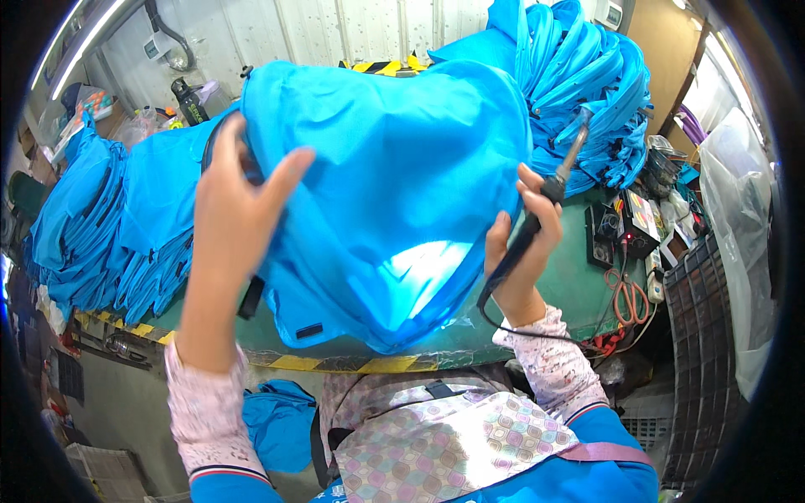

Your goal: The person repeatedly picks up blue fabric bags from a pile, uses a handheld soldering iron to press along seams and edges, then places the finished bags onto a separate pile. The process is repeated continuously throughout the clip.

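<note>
A bright blue fabric piece (pixel 369 151) with a curved, hoop-like rim is raised in front of me above the green table (pixel 570 243). My left hand (pixel 235 205), smeared by motion, is at its left edge with the thumb apart from the fingers. Between thumb and fingers I see no clear grip on the cloth. My right hand (pixel 530 243) grips a soldering iron (pixel 521 239) by its black handle, its metal tip pointing up and away. Those same fingers lie against the fabric's right edge. A dark cable runs from the handle past my right wrist.
Stacked blue fabric pieces (pixel 579 92) rise at the back right, and more blue pieces (pixel 84 226) lie at the left. A black box (pixel 639 225) with a red light and coiled cord (pixel 629 298) stand right. Yellow-black tape (pixel 394 365) lines the front edge. A dark bottle (pixel 189 101) stands back left.
</note>
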A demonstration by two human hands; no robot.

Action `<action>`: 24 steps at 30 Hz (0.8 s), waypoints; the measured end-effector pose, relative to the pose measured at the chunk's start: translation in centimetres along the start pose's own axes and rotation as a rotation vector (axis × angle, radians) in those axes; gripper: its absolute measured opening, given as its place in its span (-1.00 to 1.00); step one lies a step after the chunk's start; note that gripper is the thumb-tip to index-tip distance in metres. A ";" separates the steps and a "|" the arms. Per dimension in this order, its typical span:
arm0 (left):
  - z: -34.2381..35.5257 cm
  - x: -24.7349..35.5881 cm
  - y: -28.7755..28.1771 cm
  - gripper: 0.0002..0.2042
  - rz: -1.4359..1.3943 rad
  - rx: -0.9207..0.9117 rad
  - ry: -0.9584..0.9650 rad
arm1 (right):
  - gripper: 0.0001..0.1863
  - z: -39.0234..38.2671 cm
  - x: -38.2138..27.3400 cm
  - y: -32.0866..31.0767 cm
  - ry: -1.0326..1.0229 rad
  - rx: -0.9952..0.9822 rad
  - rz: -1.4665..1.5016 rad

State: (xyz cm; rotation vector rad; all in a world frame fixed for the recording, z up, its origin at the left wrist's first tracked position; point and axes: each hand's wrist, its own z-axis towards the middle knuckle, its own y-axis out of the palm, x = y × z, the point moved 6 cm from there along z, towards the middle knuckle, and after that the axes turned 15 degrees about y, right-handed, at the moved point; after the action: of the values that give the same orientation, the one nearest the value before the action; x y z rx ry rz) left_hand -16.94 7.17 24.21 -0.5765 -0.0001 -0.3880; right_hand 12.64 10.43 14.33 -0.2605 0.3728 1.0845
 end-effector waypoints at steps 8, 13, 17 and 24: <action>8.0 0.3 -2.8 -0.56 -0.502 -0.136 0.384 | -0.45 2.0 -2.6 -7.8 -0.016 0.059 -0.088; 9.8 -6.1 -8.0 -0.58 -0.475 -0.152 0.327 | -0.29 6.3 -4.3 -3.7 -0.380 0.025 0.057; 7.3 -2.5 -7.4 -0.58 0.049 0.101 0.484 | -0.33 4.5 -4.8 1.0 -0.278 -0.178 0.152; -16.7 7.4 4.0 -0.41 -0.540 -1.482 -0.032 | -0.48 1.9 -4.5 4.6 -0.076 -0.107 0.184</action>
State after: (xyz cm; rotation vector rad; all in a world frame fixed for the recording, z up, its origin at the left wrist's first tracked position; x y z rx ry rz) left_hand -10.42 -1.28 8.91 -2.0693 0.1111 -0.8947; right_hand 7.03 9.60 17.83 -0.2836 0.2750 1.2940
